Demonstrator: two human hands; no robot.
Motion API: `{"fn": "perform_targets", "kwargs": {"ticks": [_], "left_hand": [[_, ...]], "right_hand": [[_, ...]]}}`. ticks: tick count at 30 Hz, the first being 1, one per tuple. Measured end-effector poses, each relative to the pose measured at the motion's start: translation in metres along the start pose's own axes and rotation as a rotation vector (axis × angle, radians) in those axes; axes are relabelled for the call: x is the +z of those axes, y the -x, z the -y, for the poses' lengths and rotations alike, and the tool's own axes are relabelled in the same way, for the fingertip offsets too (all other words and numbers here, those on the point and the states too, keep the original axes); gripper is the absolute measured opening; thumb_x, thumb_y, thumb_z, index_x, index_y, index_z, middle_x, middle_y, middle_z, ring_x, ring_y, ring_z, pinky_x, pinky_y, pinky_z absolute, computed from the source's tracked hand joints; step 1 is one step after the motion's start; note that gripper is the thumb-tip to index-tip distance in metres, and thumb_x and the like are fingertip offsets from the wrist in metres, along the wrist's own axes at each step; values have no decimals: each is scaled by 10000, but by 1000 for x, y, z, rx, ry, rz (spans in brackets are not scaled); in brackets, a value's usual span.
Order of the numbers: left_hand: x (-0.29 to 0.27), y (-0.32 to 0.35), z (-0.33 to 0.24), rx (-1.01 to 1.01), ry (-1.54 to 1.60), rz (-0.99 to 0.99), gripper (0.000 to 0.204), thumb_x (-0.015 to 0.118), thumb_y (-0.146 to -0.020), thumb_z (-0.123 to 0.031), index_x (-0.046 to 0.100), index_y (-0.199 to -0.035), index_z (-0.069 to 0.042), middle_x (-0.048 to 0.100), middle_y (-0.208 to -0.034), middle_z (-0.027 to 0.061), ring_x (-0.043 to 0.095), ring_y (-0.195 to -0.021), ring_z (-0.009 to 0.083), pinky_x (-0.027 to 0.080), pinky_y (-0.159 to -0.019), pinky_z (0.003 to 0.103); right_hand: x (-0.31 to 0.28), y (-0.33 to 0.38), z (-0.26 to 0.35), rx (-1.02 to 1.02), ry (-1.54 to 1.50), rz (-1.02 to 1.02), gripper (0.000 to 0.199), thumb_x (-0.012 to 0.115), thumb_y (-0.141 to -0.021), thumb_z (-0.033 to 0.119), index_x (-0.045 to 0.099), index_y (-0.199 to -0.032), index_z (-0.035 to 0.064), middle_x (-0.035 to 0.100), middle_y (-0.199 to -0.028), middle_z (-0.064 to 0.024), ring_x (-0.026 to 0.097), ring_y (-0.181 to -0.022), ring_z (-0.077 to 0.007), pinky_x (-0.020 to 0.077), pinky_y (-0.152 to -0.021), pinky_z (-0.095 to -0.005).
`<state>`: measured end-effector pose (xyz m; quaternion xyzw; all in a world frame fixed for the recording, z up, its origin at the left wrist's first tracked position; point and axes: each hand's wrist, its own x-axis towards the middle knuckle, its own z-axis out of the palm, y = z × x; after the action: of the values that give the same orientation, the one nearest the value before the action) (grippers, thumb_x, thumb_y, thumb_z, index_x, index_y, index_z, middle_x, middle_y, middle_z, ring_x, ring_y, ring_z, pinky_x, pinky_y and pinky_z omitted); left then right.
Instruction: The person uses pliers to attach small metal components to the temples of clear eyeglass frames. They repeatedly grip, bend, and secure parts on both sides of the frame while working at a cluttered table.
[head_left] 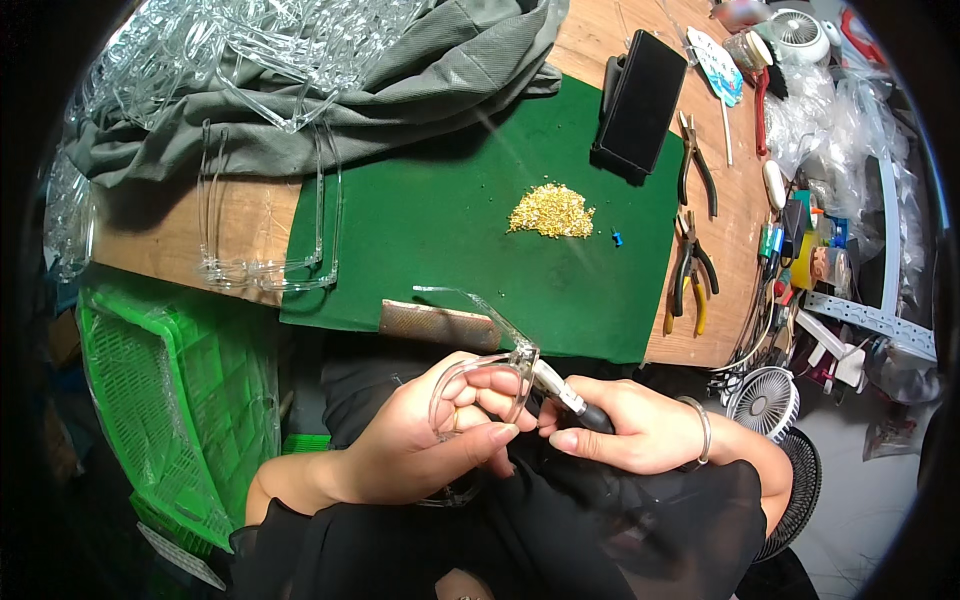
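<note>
Head view: beyond our left hand point(425, 430), to its left, lie other clear glasses point(268, 273). That hand holds one clear frame point(528, 374), shiny and see-through, one side arm point(490, 309) reaching out ahead; our right hand point(635, 428) grips a black-handled tool point(594, 416) at the hinge point(524, 349). We judge the hinge work begun but unfinished; how many are done, we cannot tell.

1. so, wooden table point(735, 245), bare wood showing left and right
2. green mat point(430, 220) lying on it, plus a rumpled gray cloth point(430, 75) overlapping the mat
3. gold bits point(552, 213) heaped on the mat, blue pushpin point(617, 239) nearby
4. pliers point(690, 143) by the mat's right edge
</note>
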<state>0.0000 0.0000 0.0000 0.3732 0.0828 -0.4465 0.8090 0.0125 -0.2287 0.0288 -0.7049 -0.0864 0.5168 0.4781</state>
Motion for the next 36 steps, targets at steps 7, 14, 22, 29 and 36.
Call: {"fn": "perform_targets", "kwargs": {"ticks": [7, 14, 22, 29, 36], "left_hand": [[-1, 1, 4, -2, 11, -12, 318, 502, -841, 71, 361, -1125, 53, 590, -982, 160, 631, -717, 180, 534, -674, 274], [4, -2, 10, 45, -52, -49, 369, 495, -868, 27, 344, -1203, 61, 549, -981, 106, 548, -675, 77, 475, -627, 193], [7, -9, 13, 135, -48, -155, 353, 492, -854, 43, 353, -1177, 74, 549, -957, 117, 549, -671, 87, 477, -605, 191], [0, -3, 5, 91, -2, -53, 370, 486, -857, 46, 337, -1195, 65, 552, -968, 110, 564, -697, 92, 485, -633, 201], [-4, -2, 10, 143, -47, -7, 349, 493, -855, 61, 344, -1170, 38, 579, -975, 145, 587, -681, 124, 514, -649, 255]], "right_hand": [[-4, 0, 13, 81, -4, 14, 296, 570, -878, 289, 528, -939, 2, 586, -726, -114, 579, -674, -206, 458, -624, -315], [5, -5, 12, 146, 154, -135, 274, 608, -849, 265, 539, -840, 1, 576, -652, -151, 584, -571, -286, 450, -543, -362], [6, -14, 7, 61, 420, -348, 275, 635, -813, 244, 533, -780, -9, 583, -672, -187, 592, -626, -365, 465, -555, -406], [-8, -9, 5, 49, -6, -68, 272, 581, -863, 271, 559, -924, 6, 590, -738, -128, 588, -689, -238, 458, -642, -332], [-4, -9, 6, -113, 303, -214, 239, 586, -842, 217, 542, -939, 4, 573, -826, -165, 564, -754, -321, 452, -691, -378]]}}
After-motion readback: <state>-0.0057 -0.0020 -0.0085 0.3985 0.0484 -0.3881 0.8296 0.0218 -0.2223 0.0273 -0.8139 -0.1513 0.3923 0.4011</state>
